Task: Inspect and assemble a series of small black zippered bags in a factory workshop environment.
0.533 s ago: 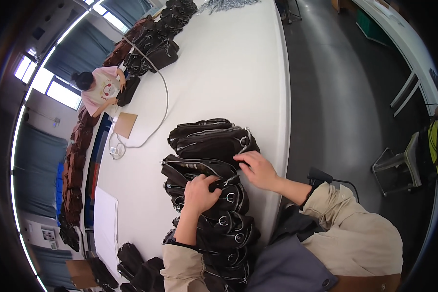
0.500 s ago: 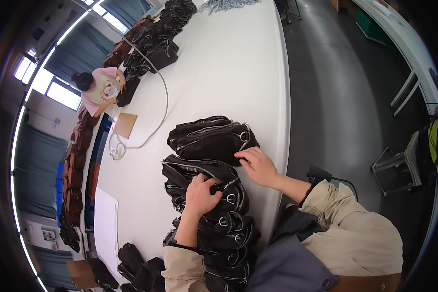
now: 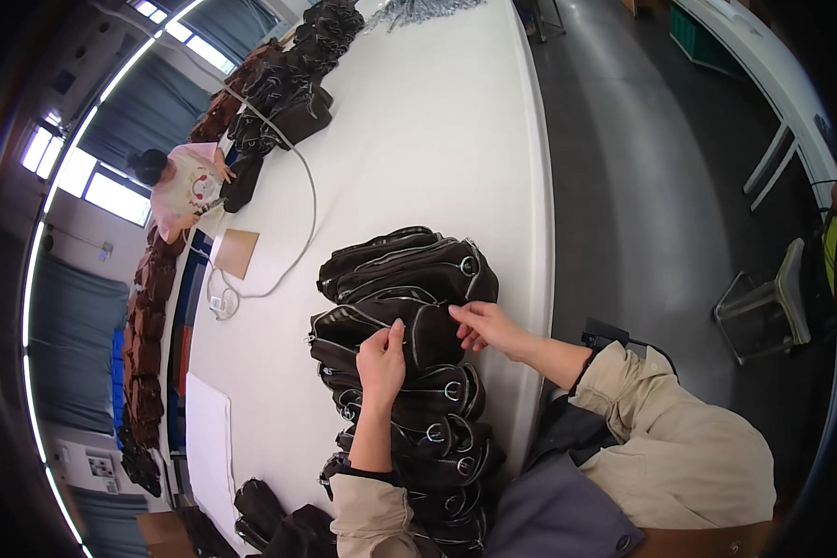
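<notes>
Sitting between left hand (image 3: 381,361) and right hand (image 3: 482,329): black bag (image 3: 436,337).

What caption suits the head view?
Left hand and right hand at a dark bag, in a row of similar bags on a white table, a co-worker at its left edge.

Black bags (image 3: 435,333), white table (image 3: 428,153), beige sleeves (image 3: 665,414)

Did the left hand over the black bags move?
Yes, slightly: the left hand went farther up the white table, judged against the brown cardboard.
</notes>
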### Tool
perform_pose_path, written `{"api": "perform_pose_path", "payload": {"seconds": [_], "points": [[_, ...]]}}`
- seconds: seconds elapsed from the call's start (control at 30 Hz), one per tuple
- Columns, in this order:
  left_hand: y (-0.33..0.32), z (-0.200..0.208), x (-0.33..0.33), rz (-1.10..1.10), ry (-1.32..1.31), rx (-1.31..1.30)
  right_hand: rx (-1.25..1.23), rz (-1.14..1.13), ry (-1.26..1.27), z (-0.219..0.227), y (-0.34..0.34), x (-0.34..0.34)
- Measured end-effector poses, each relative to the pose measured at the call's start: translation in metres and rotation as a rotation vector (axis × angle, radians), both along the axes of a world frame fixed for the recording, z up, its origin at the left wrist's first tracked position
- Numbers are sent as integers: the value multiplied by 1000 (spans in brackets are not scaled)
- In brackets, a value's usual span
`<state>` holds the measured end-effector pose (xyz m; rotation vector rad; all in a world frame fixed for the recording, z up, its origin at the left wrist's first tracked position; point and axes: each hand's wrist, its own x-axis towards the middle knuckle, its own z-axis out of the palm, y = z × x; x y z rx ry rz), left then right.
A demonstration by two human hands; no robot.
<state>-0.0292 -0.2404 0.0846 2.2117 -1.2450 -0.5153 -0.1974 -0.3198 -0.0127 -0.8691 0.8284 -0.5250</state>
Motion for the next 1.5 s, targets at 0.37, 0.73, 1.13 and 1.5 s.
{"api": "perform_pose_path", "payload": {"seconds": [0.37, 0.73, 1.13, 1.5], "points": [[1, 0, -10, -5, -15, 309, -645, -143, 260, 41, 3, 11], [-21, 4, 3, 58, -46, 117, -1619, 308, 55, 26, 19, 5], [-29, 15, -37, -570, -666, -355, -655, -289, 139, 12, -36, -12], [-24, 9, -53, -515, -350, 61, -372, -282, 31, 27, -28, -32]]}}
